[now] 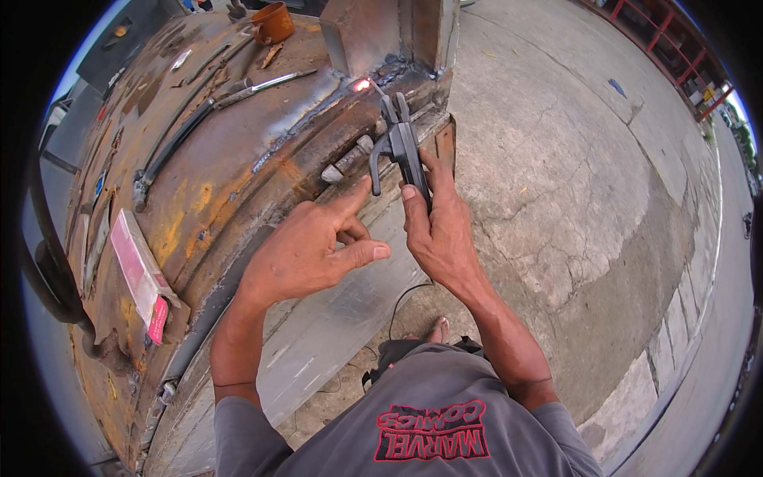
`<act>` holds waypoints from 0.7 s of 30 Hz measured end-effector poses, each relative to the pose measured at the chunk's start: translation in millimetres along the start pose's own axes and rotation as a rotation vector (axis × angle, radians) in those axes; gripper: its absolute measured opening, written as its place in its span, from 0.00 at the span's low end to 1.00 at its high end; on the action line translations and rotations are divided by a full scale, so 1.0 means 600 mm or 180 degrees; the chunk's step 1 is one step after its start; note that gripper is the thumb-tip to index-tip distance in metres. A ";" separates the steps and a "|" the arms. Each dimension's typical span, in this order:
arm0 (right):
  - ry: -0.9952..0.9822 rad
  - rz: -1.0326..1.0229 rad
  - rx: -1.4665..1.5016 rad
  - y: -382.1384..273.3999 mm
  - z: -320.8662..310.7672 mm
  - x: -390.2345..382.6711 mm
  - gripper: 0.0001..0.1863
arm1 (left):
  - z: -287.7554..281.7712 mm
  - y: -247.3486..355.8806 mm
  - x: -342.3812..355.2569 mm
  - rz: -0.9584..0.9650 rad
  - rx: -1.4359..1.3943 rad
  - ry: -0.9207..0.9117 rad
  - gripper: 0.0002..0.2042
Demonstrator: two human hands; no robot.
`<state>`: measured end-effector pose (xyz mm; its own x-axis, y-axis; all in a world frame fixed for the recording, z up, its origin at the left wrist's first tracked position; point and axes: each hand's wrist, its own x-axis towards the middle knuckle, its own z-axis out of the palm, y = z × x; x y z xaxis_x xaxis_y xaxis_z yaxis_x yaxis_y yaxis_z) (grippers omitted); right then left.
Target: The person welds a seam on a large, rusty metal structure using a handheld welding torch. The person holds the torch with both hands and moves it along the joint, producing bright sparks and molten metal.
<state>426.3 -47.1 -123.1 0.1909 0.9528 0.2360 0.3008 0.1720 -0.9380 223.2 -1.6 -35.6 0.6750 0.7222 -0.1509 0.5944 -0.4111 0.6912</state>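
Observation:
My right hand (pixel 442 234) is wrapped around the handle of a black welding electrode holder (pixel 407 147). A short thin rod stub shows at its jaws, beside a red-hot glowing spot (pixel 362 84) on the rusty steel. My left hand (pixel 306 248) is open and empty, its index finger stretched toward the holder's curved lever; whether the fingertip touches the lever I cannot tell. A pale weld-marked strip (pixel 298 119) runs down and left from the glow. Upright steel plates (pixel 369 36) stand on the surface just beyond it.
On the rusty steel surface (pixel 179 187) lie a long tool with a dark handle (pixel 179 139), a pink and white carton (pixel 139 262), and an orange-brown cup (pixel 273 24) at the far side. A dark cable (pixel 401 298) hangs near my foot. Cracked concrete (pixel 548 183) spreads to the right.

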 end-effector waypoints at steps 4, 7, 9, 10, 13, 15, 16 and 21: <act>-0.0011 -0.0005 -0.0029 0.001 0.000 0.000 0.27 | 0.001 0.000 0.001 -0.0023 -0.0004 0.0040 0.47; -0.0036 0.0005 -0.0052 -0.001 0.000 0.002 0.28 | 0.001 0.001 0.002 -0.0070 0.0007 0.0040 0.47; -0.0061 0.0032 -0.0050 -0.004 -0.001 0.002 0.28 | 0.002 -0.003 0.001 -0.0036 0.0004 0.0056 0.47; -0.0075 0.0055 -0.0045 -0.005 -0.001 0.002 0.28 | 0.002 -0.004 0.001 -0.0021 -0.0001 0.0060 0.48; -0.0022 -0.0075 -0.0112 0.000 0.000 0.000 0.28 | -0.003 0.004 0.001 -0.0015 0.0045 -0.0077 0.48; -0.0023 -0.0094 -0.0110 0.001 0.000 0.000 0.27 | -0.004 -0.002 0.004 0.0111 0.0182 -0.0060 0.49; -0.0028 -0.0091 -0.0103 0.001 0.000 0.001 0.27 | -0.004 -0.002 0.004 0.0128 0.0204 -0.0058 0.49; -0.0112 0.0103 0.0023 -0.011 -0.002 0.002 0.27 | -0.005 -0.003 0.002 0.0144 0.0255 -0.0025 0.50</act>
<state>425.7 -47.4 -116.4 0.1674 0.9661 0.1966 0.2881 0.1428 -0.9469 221.9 1.7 -35.2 0.7052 0.6976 -0.1266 0.5960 -0.4866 0.6387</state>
